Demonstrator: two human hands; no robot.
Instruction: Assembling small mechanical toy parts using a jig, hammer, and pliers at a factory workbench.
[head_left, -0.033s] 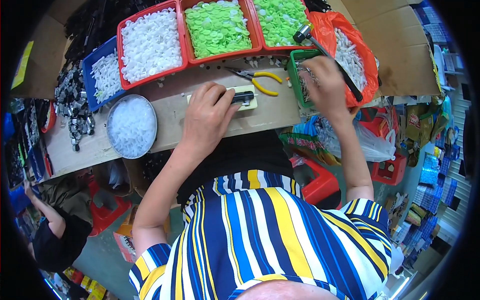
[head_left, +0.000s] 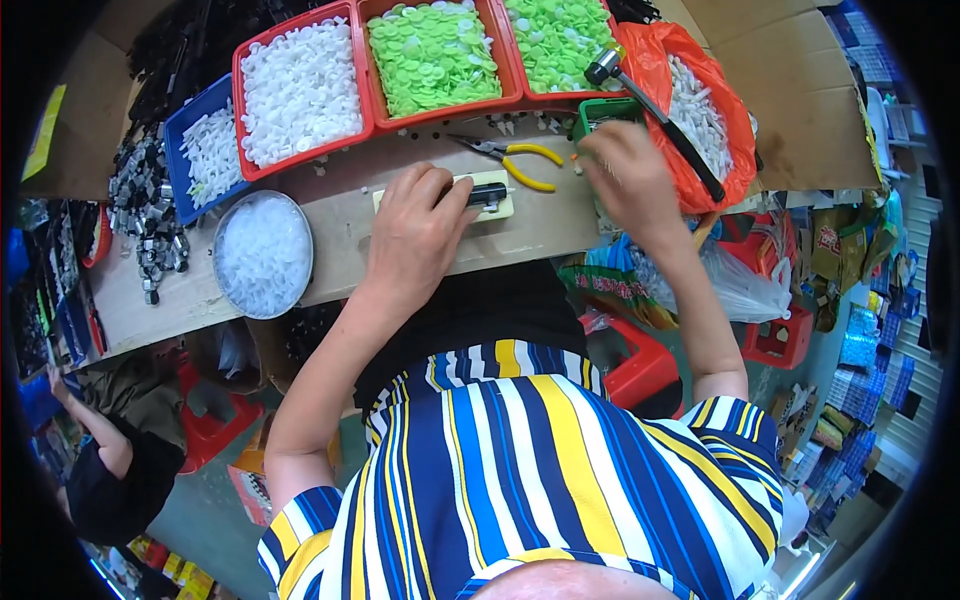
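My left hand (head_left: 418,220) rests on a cream block (head_left: 500,210) on the bench, its curled fingers pressing a small black, rod-like part (head_left: 488,194) that lies along the top. My right hand (head_left: 632,185) is over the near end of a green tray (head_left: 606,107) and hides most of it. Its fingers are bent together and slightly blurred; whatever is between them is too small to make out. Pliers (head_left: 535,149) with yellow handles lie just beyond the block, between my hands.
Red trays hold white caps (head_left: 305,95) and green discs (head_left: 435,60). A round bowl (head_left: 221,262) of clear pieces stands left, near black-and-silver parts (head_left: 150,210). A hammer (head_left: 690,158) lies across an orange bag (head_left: 742,150) at right. Another person (head_left: 130,480) sits lower left.
My right hand has shifted slightly left and toward me over the green tray, its fingers drawing downward. The left hand and the block are unmoved.
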